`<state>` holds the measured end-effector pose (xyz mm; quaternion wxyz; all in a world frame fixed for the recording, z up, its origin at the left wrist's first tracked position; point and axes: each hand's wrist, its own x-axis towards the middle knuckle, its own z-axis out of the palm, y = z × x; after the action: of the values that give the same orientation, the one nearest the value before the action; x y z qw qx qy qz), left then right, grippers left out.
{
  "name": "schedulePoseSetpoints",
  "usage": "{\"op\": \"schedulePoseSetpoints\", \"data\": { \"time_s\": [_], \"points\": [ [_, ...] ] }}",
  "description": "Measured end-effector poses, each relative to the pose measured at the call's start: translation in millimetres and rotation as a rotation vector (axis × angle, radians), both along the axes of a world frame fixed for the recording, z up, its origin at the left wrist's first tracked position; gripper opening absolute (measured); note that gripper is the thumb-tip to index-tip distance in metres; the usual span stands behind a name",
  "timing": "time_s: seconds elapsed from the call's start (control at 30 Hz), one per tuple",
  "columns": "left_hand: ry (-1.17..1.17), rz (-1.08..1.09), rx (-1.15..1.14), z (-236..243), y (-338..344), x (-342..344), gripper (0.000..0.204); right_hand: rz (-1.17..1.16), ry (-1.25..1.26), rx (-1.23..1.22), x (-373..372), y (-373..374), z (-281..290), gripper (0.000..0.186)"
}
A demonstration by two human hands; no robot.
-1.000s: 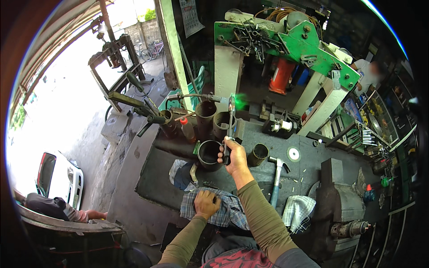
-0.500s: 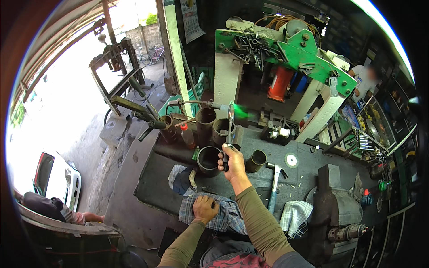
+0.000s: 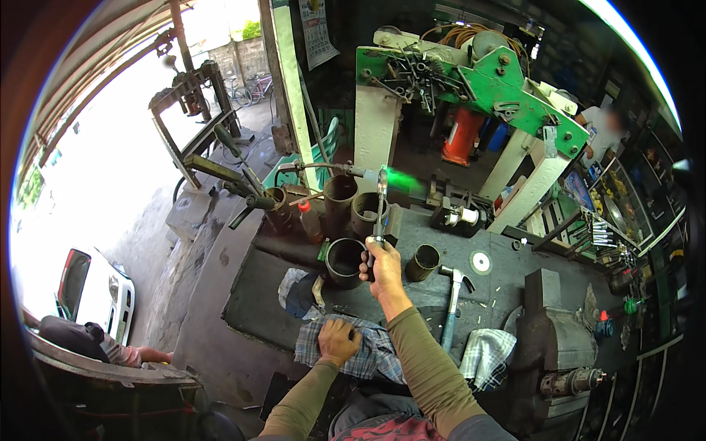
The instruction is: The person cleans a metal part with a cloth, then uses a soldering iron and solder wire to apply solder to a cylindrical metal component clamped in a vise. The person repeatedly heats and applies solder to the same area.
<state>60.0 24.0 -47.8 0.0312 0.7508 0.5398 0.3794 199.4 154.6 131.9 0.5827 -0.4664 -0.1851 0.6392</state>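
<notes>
1. Seen from the head: a long metal tool [image 3: 381, 213], thin and shiny, with a round end at the top. Standing almost straight up, just above the near pot. Round end right by a hose nozzle [image 3: 346, 170], with a bright green glow [image 3: 403, 180] spreading to the right.
2. Clamped firmly in the right hand [image 3: 382, 270], fingers wrapped around the low part of the tool. Right arm stretched out far over the table [image 3: 254, 294], in a brown-green sleeve [image 3: 434, 360].
3. Left hand [image 3: 339, 342] resting low and near on a blue plaid cloth [image 3: 379, 353], fingers curled. Cannot tell if pinching it.
4. On the dark, dirty table: a round black pot [image 3: 343, 281] just left of the right hand, a small cup [image 3: 421, 272] to the right, then a hammer [image 3: 451, 309] and a flat white ring [image 3: 480, 269]. Farther left, a red-capped bottle [image 3: 310, 224].
5. Near right, a big vise [image 3: 570, 338]. Far back, a green and white frame [image 3: 540, 114]. Out on the left, a white car [image 3: 103, 294].
</notes>
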Motion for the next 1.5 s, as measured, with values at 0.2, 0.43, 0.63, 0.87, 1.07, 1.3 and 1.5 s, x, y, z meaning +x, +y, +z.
{"op": "schedulePoseSetpoints", "data": {
  "time_s": [0.2,0.43,0.63,0.87,1.07,1.3,1.5],
  "points": [
    [0.005,-0.005,-0.011,2,0,0,0.012,0.024,-0.001,0.011,3,-2,2,0.020],
    [0.002,-0.012,-0.046,2,-1,-1,0.013,0.033,-0.021,0.012,6,-4,2,0.022],
    [0.068,0.013,-0.290,21,-12,-4,0.029,0.067,-0.032,0.004,11,-3,4,0.022],
    [0.112,0.020,-0.478,24,-14,-8,0.037,0.048,-0.039,-0.008,8,-5,4,0.022],
    [0.151,-0.011,-0.427,17,-8,-9,0.027,0.055,-0.068,-0.018,10,-6,5,0.022],
    [0.184,0.009,-0.439,18,-10,-5,0.027,0.065,-0.087,-0.027,12,-5,5,0.022],
    [0.083,-0.053,-0.559,24,4,-17,0.023,0.076,-0.100,-0.046,14,-7,7,0.023]
  ]
}}
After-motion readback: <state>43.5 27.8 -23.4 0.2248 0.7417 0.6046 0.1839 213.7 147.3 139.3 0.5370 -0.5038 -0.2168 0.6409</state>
